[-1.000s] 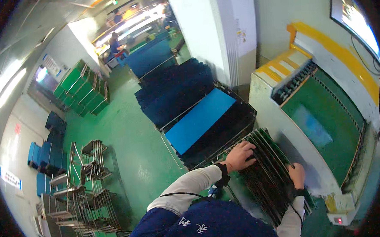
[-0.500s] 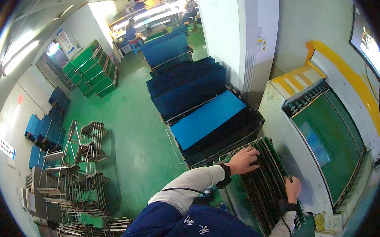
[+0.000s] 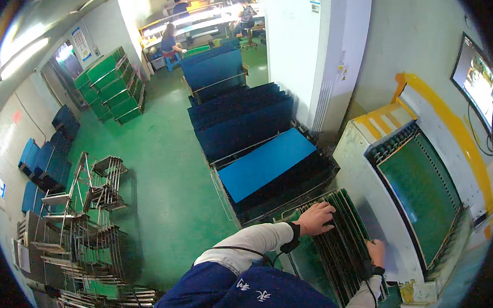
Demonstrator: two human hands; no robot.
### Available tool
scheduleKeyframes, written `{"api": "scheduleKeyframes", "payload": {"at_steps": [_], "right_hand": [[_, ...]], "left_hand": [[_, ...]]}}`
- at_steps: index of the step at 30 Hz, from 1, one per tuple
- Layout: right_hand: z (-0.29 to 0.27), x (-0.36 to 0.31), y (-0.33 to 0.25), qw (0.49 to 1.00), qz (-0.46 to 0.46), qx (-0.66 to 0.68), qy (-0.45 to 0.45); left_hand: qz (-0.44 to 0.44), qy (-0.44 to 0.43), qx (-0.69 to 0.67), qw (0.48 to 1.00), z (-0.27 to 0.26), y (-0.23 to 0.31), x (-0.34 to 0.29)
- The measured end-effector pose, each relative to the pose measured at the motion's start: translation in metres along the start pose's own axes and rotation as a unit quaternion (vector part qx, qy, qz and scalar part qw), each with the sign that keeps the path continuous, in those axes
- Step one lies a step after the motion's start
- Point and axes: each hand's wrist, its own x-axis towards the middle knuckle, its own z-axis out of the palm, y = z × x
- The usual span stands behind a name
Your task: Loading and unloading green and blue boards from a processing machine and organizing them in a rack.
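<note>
A row of thin dark green panels (image 3: 348, 232) stands on edge, tightly packed in a rack close in front of me. My left hand (image 3: 315, 218) reaches across the far part of the row, its fingers bent over the panels' top edges. At the row's right side, my right hand (image 3: 376, 252) is closed on the edge of an outer panel, thumb uppermost. Its fingertips are partly hidden. Both wrists wear black bands, and a dark cord runs along my left sleeve.
Beyond the rack, a bright blue board (image 3: 266, 164) lies on a cart among dark upright boards (image 3: 245, 126). To the right stands a machine (image 3: 394, 213) with a green panel in its slanted opening. Metal racks (image 3: 89, 229) crowd the left. People (image 3: 169, 42) work at a far lit bench.
My view has turned slightly, so the wall monitor shows more fully. The left hand stays over the panel edges and the right hand at the outer panel, with little visible movement.
</note>
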Motion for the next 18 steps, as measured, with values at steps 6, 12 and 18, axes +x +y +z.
{"api": "scheduleKeyframes", "payload": {"at_steps": [6,12,18], "right_hand": [[0.008,0.000,0.014,1.000,-0.002,-0.007,0.024],[0.021,0.012,0.031,0.999,-0.007,-0.042,0.024],[0.019,0.015,0.045,0.997,-0.026,-0.056,0.037]], "left_hand": [[0.013,0.021,0.003,1.000,0.010,-0.003,0.001],[0.023,0.030,0.004,0.999,0.006,-0.003,-0.001],[0.012,0.025,-0.008,1.000,0.004,0.001,0.002]]}}
